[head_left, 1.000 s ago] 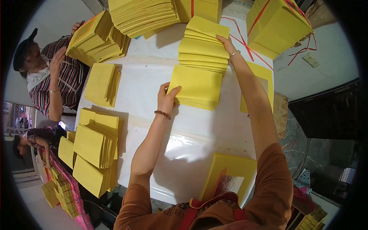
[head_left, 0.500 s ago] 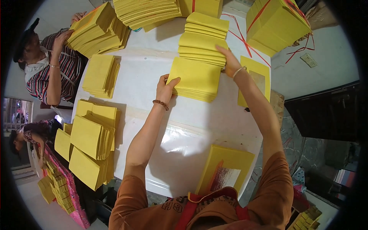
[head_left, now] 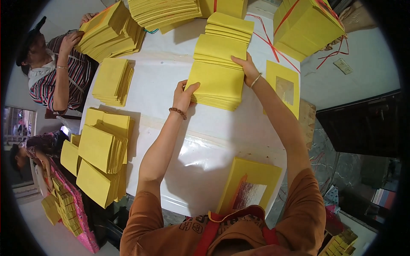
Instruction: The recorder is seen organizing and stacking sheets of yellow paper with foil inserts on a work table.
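A near stack of yellow paper sheets lies on the white-covered table in front of me. My left hand grips its left edge, thumb on top and the other fingers mostly hidden below. Overlapping its far edge is a middle bundle of the same sheets, fanned in layers. My right hand holds the right side of this bundle, thumb on top, fingers against the side. Beyond it, another yellow bundle continues the row.
More yellow stacks stand on the left, beside a person in a striped top handling a tall pile. A red-strapped yellow bundle stands far right. Red straps lie near it. A yellow stack with a pale panel lies near me.
My right hand has moved left and slightly toward me, drawing the middle bundle closer over the near stack. My left hand stays at the near stack's edge.
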`<move>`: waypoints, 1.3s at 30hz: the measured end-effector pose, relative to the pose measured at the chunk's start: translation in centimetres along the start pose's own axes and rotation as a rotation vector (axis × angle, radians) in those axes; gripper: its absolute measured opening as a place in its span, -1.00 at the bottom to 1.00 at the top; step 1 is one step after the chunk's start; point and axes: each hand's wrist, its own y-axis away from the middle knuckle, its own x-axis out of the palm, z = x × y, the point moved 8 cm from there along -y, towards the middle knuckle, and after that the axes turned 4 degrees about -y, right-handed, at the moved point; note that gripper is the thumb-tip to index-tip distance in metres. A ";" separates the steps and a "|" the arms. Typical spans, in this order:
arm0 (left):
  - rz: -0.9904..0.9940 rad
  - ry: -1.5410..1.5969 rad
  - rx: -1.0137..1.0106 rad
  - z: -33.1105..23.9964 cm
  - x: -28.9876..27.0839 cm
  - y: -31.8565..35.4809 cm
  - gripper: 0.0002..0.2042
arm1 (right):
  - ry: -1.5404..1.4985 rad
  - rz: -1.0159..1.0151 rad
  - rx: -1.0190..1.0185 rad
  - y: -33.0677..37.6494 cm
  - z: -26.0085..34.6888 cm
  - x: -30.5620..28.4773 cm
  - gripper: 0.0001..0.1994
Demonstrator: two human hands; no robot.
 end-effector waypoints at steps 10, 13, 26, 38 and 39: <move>-0.066 -0.064 -0.003 0.5 -0.4 0.6 -0.46 | 0.071 -0.197 -0.181 -0.7 -0.3 -2.1 -0.25; -0.031 -0.036 -0.043 0.4 -0.2 0.7 -0.43 | 0.045 -0.196 -0.125 -0.5 0.2 -1.6 -0.19; -0.071 0.078 -0.078 -0.1 -0.9 1.2 -0.38 | 1.101 -0.372 -0.526 3.4 5.7 1.0 -0.38; 0.033 -1.358 1.203 -7.3 9.6 9.0 -0.45 | 1.536 0.109 -0.340 2.7 2.4 1.6 -0.53; 0.036 -1.358 1.203 -6.7 9.7 8.9 -0.45 | 1.537 0.120 -0.344 2.7 2.2 1.6 -0.53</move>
